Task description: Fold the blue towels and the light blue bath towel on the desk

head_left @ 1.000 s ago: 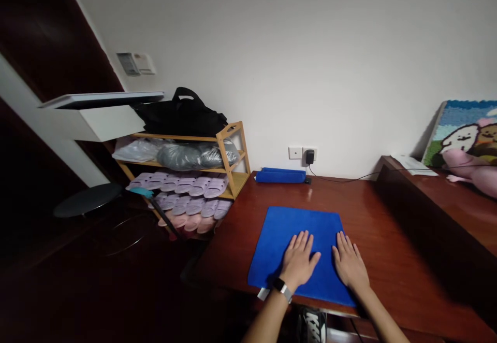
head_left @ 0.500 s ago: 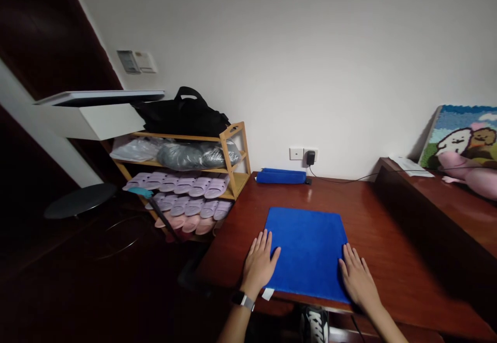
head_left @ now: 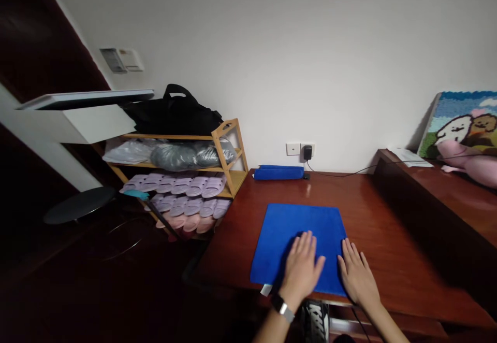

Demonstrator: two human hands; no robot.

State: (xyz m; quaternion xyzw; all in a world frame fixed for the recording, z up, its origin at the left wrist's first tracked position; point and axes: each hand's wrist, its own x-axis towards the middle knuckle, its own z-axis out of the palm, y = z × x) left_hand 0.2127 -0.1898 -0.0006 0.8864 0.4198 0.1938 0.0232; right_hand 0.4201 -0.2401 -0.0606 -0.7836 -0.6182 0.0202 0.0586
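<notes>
A blue cloth lies flat near the front edge of the reddish-brown table, a small white tag showing at its lower left corner. Over the cloth's lower middle is my left hand, palm down with fingers out straight; I cannot tell whether it touches the fabric. My right hand rests flat along the cloth's right edge, its fingers extended. Neither hand grips anything.
A folded blue cloth lies at the table's back, below a black plug with a cable. Left stands a wooden rack with slippers and a black bag. A raised ledge on the right bears a pink plush toy.
My left hand has moved right, from the cloth's left edge to over its middle. The right hand stays at the right edge. The camera view has shifted slightly.
</notes>
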